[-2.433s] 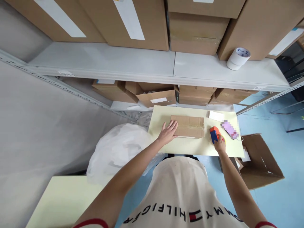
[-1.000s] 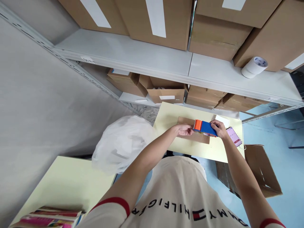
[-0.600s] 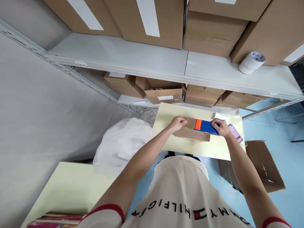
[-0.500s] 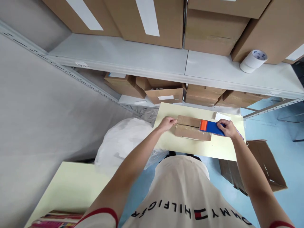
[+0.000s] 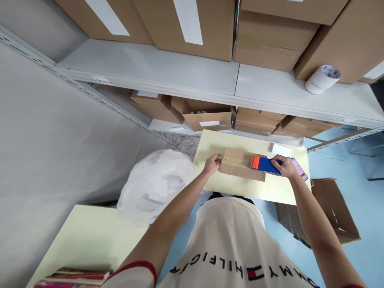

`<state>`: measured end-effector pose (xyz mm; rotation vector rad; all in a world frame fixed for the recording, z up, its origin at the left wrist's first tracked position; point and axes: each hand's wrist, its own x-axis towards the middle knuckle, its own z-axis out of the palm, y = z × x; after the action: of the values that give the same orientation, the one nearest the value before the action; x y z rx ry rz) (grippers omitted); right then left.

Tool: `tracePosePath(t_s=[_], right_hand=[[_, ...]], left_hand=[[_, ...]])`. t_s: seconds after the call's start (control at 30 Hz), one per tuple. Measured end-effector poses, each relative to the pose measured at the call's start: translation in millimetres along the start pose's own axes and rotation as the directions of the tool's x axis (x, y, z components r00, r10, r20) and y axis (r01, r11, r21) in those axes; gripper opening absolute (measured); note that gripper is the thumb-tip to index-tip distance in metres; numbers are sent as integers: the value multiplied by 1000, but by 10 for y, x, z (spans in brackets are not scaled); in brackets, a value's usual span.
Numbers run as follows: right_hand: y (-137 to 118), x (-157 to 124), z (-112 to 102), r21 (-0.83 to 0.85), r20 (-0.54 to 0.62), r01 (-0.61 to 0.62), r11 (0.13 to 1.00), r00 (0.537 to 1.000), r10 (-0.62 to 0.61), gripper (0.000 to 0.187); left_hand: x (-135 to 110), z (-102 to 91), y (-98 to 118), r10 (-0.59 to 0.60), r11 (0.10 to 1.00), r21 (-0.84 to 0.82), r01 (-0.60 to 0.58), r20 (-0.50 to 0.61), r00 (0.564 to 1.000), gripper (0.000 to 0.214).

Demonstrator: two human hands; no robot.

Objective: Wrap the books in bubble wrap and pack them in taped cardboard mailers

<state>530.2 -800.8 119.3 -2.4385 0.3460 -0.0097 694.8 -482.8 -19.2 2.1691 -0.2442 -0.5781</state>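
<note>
A small brown cardboard box (image 5: 235, 170) lies on the pale yellow table, a strip of clear tape running along its top seam. At its left end is my left hand (image 5: 212, 164), fingers curled against the edge where the tape begins. My right hand (image 5: 284, 165) grips the blue body of a tape dispenser (image 5: 265, 165). The dispenser's orange front rests on the right part of the box top. Beside my right wrist lies a phone (image 5: 299, 169) with a lit screen, partly covered by the hand.
Behind the pale yellow table (image 5: 282, 192) rises a grey shelf (image 5: 180, 68) holding large cartons and white tape rolls (image 5: 319, 82). A white plastic bag (image 5: 153, 184) bulges on the left. An open carton (image 5: 333, 208) sits on the floor at right. A white card (image 5: 280, 149) lies near the table's back edge.
My left hand has shifted slightly left and down, from the seam's end to the box's left end. The dispenser has moved slightly left and down. More of the phone shows.
</note>
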Motion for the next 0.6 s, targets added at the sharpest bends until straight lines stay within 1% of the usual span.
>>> tracePosePath(t_s=[0.07, 0.1, 0.23, 0.3, 0.37, 0.43, 0.5, 0.53, 0.6], right_hand=[[6, -9, 7, 5, -11, -4, 1000, 1000, 4, 32], [8, -12, 11, 10, -14, -4, 1000, 1000, 4, 32], [31, -25, 26, 31, -17, 9, 999, 1000, -8, 32], [52, -34, 30, 37, -21, 18, 999, 1000, -17, 32], [72, -43, 37, 41, -26, 23, 999, 999, -22, 32], [80, -42, 47, 49, -27, 27, 998, 999, -25, 31], [71, -25, 60, 61, -21, 37, 997, 999, -35, 30], [65, -11, 64, 67, -14, 42, 997, 999, -41, 30], [65, 19, 57, 74, 0, 42, 996, 999, -42, 30]], left_hand=[[-9, 95, -37, -18, 1000, -4, 18, -84, 996, 44], [-15, 126, -59, -26, 1000, -8, 25, -114, 993, 47], [-48, 152, -117, -30, 999, -39, 24, -170, 985, 45], [-65, 151, -88, 11, 999, -43, -19, -186, 982, 47], [-74, 177, -12, 101, 993, -38, -108, -146, 984, 57], [-71, 227, 82, 179, 983, -32, -181, -49, 983, 72], [-56, 274, 159, 204, 979, -21, -203, 36, 978, 81], [-46, 290, 184, 205, 979, -15, -204, 55, 977, 82], [-24, 298, 209, 207, 978, -4, -207, 58, 977, 83]])
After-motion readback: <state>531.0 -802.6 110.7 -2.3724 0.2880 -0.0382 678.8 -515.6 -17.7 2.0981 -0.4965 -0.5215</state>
